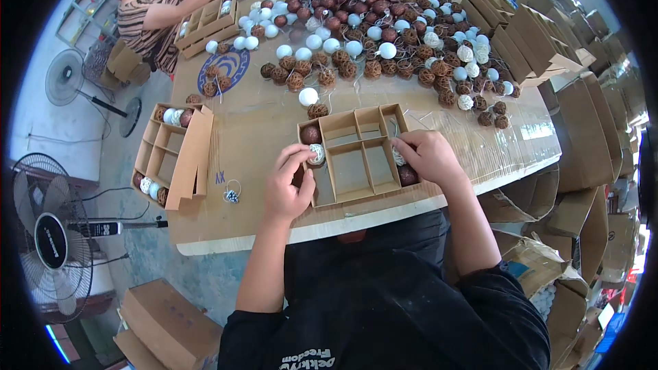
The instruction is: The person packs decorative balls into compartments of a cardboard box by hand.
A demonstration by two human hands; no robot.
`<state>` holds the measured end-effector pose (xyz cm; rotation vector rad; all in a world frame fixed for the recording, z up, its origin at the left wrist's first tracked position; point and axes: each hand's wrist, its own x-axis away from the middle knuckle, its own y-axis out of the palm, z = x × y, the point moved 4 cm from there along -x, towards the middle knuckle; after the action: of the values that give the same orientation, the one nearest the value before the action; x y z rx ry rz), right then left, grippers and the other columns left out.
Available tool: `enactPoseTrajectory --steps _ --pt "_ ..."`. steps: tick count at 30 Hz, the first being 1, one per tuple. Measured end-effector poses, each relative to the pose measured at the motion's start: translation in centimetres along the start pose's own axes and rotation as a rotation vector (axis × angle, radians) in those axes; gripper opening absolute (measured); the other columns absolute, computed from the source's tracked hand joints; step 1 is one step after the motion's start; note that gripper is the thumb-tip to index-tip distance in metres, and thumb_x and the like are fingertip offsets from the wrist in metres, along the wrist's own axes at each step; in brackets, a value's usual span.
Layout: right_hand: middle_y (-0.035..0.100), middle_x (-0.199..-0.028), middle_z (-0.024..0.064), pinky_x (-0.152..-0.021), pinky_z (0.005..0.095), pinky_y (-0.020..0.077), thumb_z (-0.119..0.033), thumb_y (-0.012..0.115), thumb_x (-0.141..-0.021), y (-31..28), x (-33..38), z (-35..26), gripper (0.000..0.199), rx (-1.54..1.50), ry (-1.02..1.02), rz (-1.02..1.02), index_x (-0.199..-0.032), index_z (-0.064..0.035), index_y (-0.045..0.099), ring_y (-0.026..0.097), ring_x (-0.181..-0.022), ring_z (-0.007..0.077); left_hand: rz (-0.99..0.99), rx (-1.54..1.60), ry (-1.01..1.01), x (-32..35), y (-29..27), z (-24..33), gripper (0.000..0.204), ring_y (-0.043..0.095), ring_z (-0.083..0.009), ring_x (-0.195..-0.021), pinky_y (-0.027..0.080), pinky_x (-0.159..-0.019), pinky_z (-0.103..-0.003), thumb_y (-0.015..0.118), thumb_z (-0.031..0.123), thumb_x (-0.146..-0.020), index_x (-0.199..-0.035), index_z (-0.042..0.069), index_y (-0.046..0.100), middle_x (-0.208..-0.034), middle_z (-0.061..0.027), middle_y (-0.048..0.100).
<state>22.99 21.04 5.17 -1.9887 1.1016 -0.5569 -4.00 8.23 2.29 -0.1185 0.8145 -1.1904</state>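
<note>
In front of me on the table lies a divided cardboard box (348, 168). My left hand (289, 181) is at its left column, fingertips closed on a white wicker ball (316, 154). Above that sits a dark red-brown ball (310, 135); another dark ball is partly hidden by the hand. My right hand (433, 157) reaches over the right column with thumb and fingers pinched. Just under its fingertips a second white wicker ball (399, 157) shows in part, beside a glossy dark brown ball (408, 175). Whatever the right fingers pinch is hidden.
A second divided box (164, 157) with balls at both ends stands left. A large pile of brown, dark red and white balls (370, 20) covers the far table. A small blue-white trinket (232, 196) lies nearby. Two people work across the table. Fans (53, 240) and cartons (171, 322) surround it.
</note>
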Motion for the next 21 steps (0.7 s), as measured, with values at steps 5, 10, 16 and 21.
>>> enactPoseTrajectory --steps 5,10,16,21 --pt "0.073 -0.085 0.0196 -0.075 0.0470 0.0558 -0.036 0.069 -0.097 1.1 0.3 0.8 0.032 -0.128 -0.040 0.166 -0.098 -0.0050 0.077 0.070 -0.080 0.0406 0.004 0.004 0.006 0.0 -0.1 0.5 0.027 0.066 -0.0327 -0.109 0.053 -0.093 -0.038 0.064 0.001 -0.085 -0.111 0.001 0.069 -0.120 -0.0138 0.067" --pt "0.073 -0.081 0.0157 -0.070 0.0399 0.0555 -0.034 0.073 -0.094 1.6 0.7 2.1 0.030 -0.302 0.086 0.186 -0.095 -0.0037 0.078 0.072 -0.075 0.0331 -0.015 0.002 -0.032 -0.2 -0.2 0.6 0.026 0.067 -0.0307 -0.107 0.054 -0.091 -0.037 0.064 0.002 -0.086 -0.111 0.002 0.070 -0.120 -0.0127 0.067" --pt "0.075 -0.085 0.0155 -0.071 0.0396 0.0560 -0.032 0.072 -0.095 1.9 0.5 2.7 0.030 -0.320 0.015 0.230 -0.095 -0.0035 0.079 0.073 -0.077 0.0333 0.008 -0.018 -0.012 -0.1 -0.1 0.3 0.025 0.068 -0.0268 -0.101 0.054 -0.085 -0.035 0.065 0.003 -0.088 -0.112 0.003 0.071 -0.119 -0.0113 0.068" --pt "0.075 -0.088 0.0160 -0.071 0.0400 0.0561 -0.029 0.071 -0.095 1.9 0.6 2.9 0.026 -0.313 -0.001 0.276 -0.094 -0.0038 0.079 0.073 -0.079 0.0340 0.002 0.002 -0.069 -0.1 0.1 0.5 0.025 0.068 -0.0278 -0.103 0.055 -0.088 -0.035 0.064 0.001 -0.088 -0.111 0.003 0.073 -0.118 -0.0123 0.068"
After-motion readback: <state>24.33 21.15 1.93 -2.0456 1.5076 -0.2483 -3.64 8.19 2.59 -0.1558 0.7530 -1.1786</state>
